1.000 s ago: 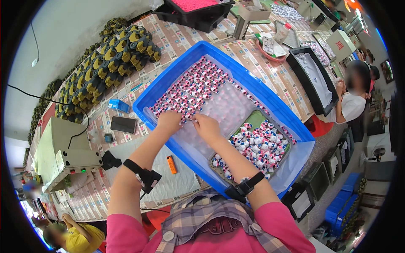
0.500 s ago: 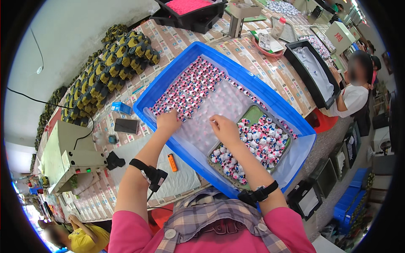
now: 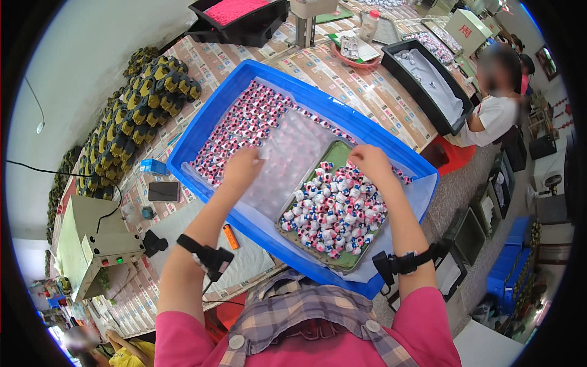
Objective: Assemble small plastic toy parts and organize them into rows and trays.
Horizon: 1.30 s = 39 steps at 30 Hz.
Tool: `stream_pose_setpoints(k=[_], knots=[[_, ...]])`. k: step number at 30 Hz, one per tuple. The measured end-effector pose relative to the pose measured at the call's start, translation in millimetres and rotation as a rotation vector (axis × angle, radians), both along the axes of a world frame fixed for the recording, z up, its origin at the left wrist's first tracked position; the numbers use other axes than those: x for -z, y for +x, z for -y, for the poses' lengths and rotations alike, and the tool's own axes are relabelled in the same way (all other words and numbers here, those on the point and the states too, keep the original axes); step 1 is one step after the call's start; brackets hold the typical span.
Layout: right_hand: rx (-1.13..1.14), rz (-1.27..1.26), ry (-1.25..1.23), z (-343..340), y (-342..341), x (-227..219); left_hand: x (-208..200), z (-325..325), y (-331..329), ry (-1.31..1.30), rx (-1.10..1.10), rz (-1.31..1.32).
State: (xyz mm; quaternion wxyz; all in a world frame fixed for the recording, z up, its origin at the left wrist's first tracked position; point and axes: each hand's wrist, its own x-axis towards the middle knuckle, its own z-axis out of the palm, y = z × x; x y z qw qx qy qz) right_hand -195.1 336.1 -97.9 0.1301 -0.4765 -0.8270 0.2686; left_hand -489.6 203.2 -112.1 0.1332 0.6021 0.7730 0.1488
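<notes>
A blue plastic bin [image 3: 367,105] lined with a whitish translucent sheet [image 3: 284,159] lies in front of me. Small pink, white and blue figurines [image 3: 241,119] stand in close rows over its far left part. Within the bin's right side rests a green tray [image 3: 336,148] heaped with loose figurines [image 3: 333,211] of the same colours. My left hand [image 3: 242,166] hovers at the near edge of the rows, fingers drawn together. Over the tray's far end, my right hand [image 3: 372,163] has its fingertips bunched near the pile. What either hand pinches is too small to make out.
Left of the bin are a phone [image 3: 164,191], a small blue box [image 3: 153,166], an orange lighter [image 3: 230,237] and a pale green machine [image 3: 101,244]. Yellow-and-black parts [image 3: 134,116] are piled along the wall. A co-worker [image 3: 498,116] sits right, by a black bin [image 3: 422,79].
My right hand has moved from over the translucent sheet to the tray's far end. The left hand has drawn back slightly from the rows. The whole view has shifted.
</notes>
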Motion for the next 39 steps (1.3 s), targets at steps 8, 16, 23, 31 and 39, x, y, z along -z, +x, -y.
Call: stream_pose_setpoints(k=[8, 16, 23, 31, 39], knots=[[-0.182, 0.188, 0.129, 12, -46, 65, 41, -47, 128, -0.121, 0.236, 0.102], [-0.117, 0.145, 0.291, 4, -35, 65, 53, -51, 113, 0.004, 0.427, 0.058], [-0.165, 0.200, 0.280, 4, -32, 57, 34, -58, 87, 0.005, 0.462, 0.346], [-0.111, 0.054, 0.179, -37, -82, 16, 57, -92, 0, 0.026, -0.045, 1.249], [-0.176, 0.048, 0.537, -67, -179, 78, 64, -137, -16, -0.093, -0.226, 0.642]])
